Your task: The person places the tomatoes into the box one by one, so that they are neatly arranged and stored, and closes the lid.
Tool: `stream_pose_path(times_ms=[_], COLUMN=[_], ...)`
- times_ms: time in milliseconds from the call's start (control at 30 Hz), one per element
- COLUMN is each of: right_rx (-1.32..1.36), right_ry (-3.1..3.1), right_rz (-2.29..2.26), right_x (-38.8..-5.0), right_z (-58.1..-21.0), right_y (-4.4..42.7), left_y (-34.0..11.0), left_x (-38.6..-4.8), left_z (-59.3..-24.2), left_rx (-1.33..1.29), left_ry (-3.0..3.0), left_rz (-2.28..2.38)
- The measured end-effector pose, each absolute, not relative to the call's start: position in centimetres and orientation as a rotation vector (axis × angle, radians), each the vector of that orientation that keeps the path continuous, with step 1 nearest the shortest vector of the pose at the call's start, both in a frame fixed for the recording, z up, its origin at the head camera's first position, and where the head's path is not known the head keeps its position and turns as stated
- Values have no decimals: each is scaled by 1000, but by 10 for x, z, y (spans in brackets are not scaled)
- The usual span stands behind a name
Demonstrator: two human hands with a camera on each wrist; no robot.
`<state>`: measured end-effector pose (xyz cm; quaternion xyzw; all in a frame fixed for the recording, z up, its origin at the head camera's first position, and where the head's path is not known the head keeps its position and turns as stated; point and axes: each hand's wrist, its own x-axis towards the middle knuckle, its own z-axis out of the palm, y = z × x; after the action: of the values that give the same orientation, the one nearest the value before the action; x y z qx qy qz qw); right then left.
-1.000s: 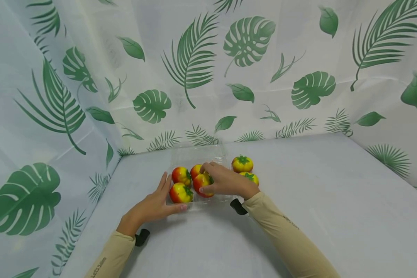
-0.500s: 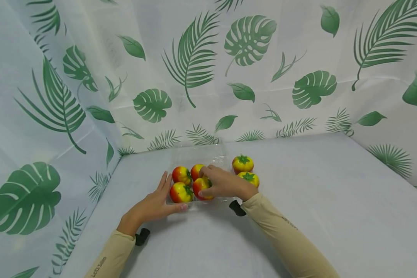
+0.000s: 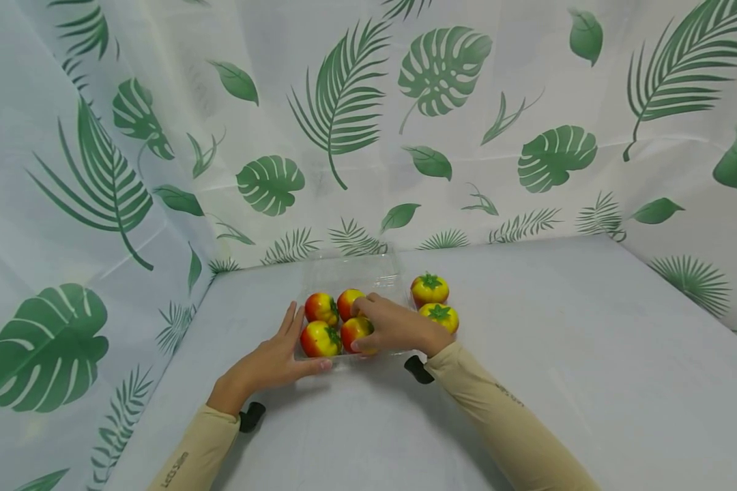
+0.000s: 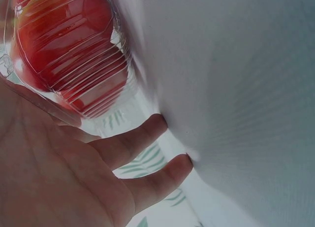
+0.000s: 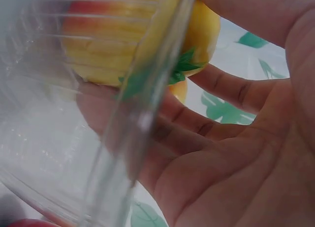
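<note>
A clear plastic clamshell box point(image 3: 336, 273) lies with its lid folded back. Inside sit a rear-left persimmon point(image 3: 321, 308), a front-left persimmon point(image 3: 320, 339) and a rear-right persimmon point(image 3: 349, 300), red and yellow with green leafy tops. My right hand point(image 3: 399, 324) grips another persimmon point(image 3: 354, 333) at the box's front right; in the right wrist view this persimmon point(image 5: 101, 45) shows partly through the clear wall, thumb and fingers around it. My left hand point(image 3: 264, 363) rests against the box's left side, fingers straight and spread; its fingertips point(image 4: 156, 122) touch the tabletop in the left wrist view.
To the right of the box stand a rear loose persimmon point(image 3: 430, 290) and a front loose persimmon point(image 3: 439, 318), the latter close to my right wrist. The white tabletop point(image 3: 565, 354) ends at a leaf-patterned curtain point(image 3: 467, 191) behind and at both sides.
My right hand has lowered the gripped persimmon slightly into the front-right part of the box. The left hand stays in place at the box's side.
</note>
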<state>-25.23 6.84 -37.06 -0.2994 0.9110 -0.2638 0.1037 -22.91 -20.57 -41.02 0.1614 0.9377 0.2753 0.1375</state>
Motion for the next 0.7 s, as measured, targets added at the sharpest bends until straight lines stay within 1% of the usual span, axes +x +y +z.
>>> stream_pose_path(times_ms=[700], right_rx=[-869], right_ry=[2668], right_rz=[-779], right_x=[-254], right_z=[-371], right_y=[71], left_y=[-204], left_x=[-228], left_z=[-411], left_rx=[457], left_ry=[2717], left_rz=[789])
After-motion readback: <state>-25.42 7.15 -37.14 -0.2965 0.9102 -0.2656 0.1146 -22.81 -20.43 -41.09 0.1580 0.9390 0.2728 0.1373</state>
